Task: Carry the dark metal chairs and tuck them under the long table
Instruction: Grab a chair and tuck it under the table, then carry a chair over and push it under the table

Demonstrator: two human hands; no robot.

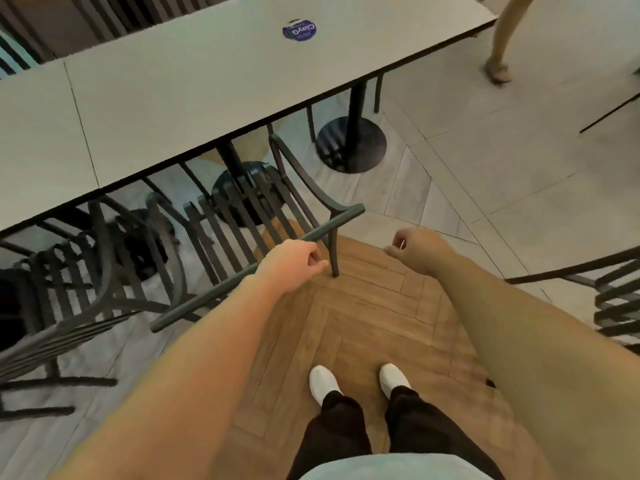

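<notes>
A dark metal chair (239, 216) with a slatted seat stands in front of me, its front pushed partly under the long pale table (194, 91). My left hand (292, 263) is closed around the chair's top back rail. My right hand (414, 245) hovers to the right of the rail, fingers loosely curled, holding nothing. A second dark chair (79, 289) stands to the left, also partly under the table.
Round black table bases (349, 143) stand under the table. Another dark chair (613, 299) sits at the right edge. A person's leg (502, 39) is by the table's far right end. A blue round sticker (299, 31) lies on the tabletop.
</notes>
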